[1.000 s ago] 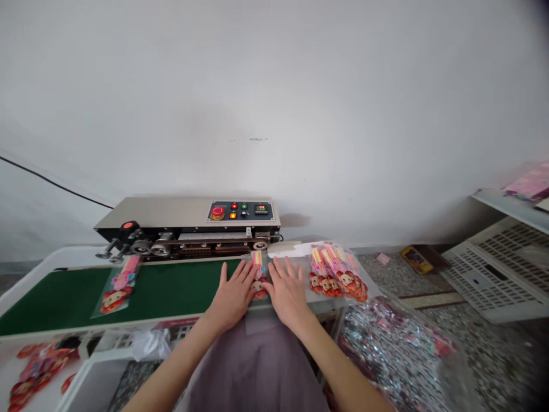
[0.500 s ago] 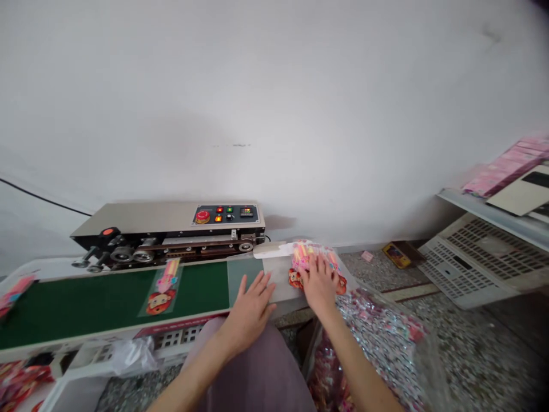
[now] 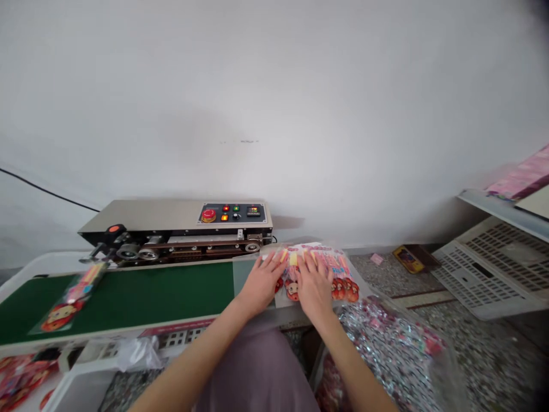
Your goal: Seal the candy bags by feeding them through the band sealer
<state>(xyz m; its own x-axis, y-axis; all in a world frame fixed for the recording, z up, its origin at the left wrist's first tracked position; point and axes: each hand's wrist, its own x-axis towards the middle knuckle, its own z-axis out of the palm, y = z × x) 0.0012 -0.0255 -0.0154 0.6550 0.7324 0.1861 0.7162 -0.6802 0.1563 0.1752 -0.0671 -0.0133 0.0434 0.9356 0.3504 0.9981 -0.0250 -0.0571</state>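
My left hand (image 3: 261, 283) lies flat with fingers spread over one clear printed packet at the right end of the green conveyor belt (image 3: 171, 294). Beside it, my right hand (image 3: 315, 286) is open too, its fingers resting on a row of overlapping packets (image 3: 345, 277) with pink and yellow tops and red cartoon heads. Part of each packet is hidden beneath my fingers. Farther left, another such packet (image 3: 71, 303) lies tilted on the belt. Behind the belt stands a band sealing machine (image 3: 150, 214) with a red stop button and lit switches.
A large clear bag (image 3: 386, 349) filled with shiny packets stands at the lower right. Beyond it are a small open box (image 3: 414, 258) on the floor and a white crate (image 3: 484, 269) under a shelf. Crumpled plastic (image 3: 139, 353) hangs below the belt. Red packets (image 3: 21, 377) lie lower left.
My left hand has moved right from the bare plate onto a packet. The packet on the belt has travelled left. The packets under my right hand now fan out more widely.
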